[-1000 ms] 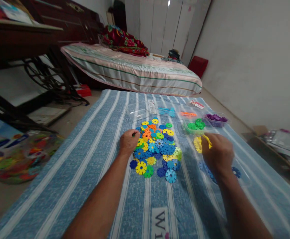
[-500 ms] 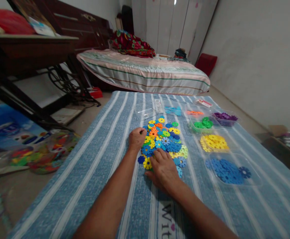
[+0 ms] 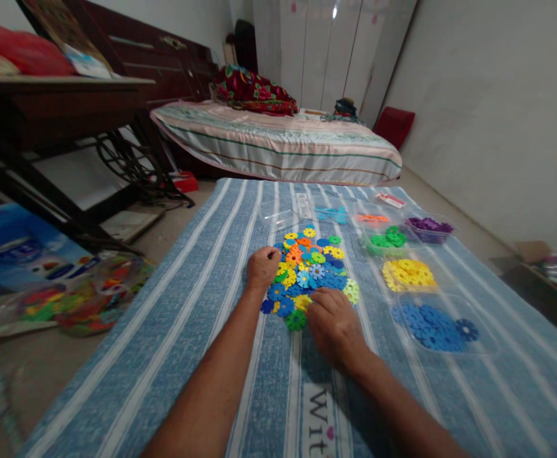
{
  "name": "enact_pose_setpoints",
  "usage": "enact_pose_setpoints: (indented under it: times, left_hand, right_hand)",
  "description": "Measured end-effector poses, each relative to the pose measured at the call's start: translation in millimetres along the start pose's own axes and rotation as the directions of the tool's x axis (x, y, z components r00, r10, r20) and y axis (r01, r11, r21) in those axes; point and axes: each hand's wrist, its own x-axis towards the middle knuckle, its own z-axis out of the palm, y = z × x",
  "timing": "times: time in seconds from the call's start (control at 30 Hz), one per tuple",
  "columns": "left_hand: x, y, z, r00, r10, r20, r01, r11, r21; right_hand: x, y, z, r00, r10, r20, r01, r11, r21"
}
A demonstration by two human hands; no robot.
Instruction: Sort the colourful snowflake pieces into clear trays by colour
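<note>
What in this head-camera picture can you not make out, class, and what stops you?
Head view:
What the right hand grips, if anything: its curled fingers cover that part of the pile of flower discs.
Whether the left hand holds a disc: the closed fist hides it.
The word on the striped mat: the bottom edge cuts it after "Wit".
The print on the label card: too small.

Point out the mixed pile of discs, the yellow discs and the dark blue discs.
mixed pile of discs [image 3: 314,267]: head view, middle of the pile.
yellow discs [image 3: 408,275]: head view, middle of the heap.
dark blue discs [image 3: 431,321]: head view, middle of the heap.
</note>
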Motion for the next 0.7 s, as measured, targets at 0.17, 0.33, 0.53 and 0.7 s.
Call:
enact_pose_setpoints:
  times: [0.17, 0.33, 0.53, 0.7]
  left_hand:
    - [0.6, -0.5, -1.0, 1.0, -0.002, 0.0, 0.002, 1.0, 0.004]
    - [1.3, -1.0, -1.2, 1.0, 0.008, -0.008, -0.009, 1.0, -0.006]
    - [0.0, -2.7, -0.8, 1.0, 0.021, -0.008, -0.021, 1.0, -0.001]
    - [-1.1, -1.8, -2.5, 1.0, 0.022, -0.003, -0.022, 1.0, 0.004]
  right_hand:
    - [6.5, 49.0, -63.6, 0.987, 0.08, -0.143, -0.114, 0.962, -0.247]
    - [3.2, 77.0, -101.6, 0.932, 0.222, -0.288, -0.345, 0.792, -0.504]
    - [-13.6, 42.1, -67.2, 0.958, 0.278, 0.075, -0.252, 0.937, -0.243]
    - [-22.5, 21.4, -49.1, 0.809, 0.443, 0.386, -0.338, 0.889, -0.31]
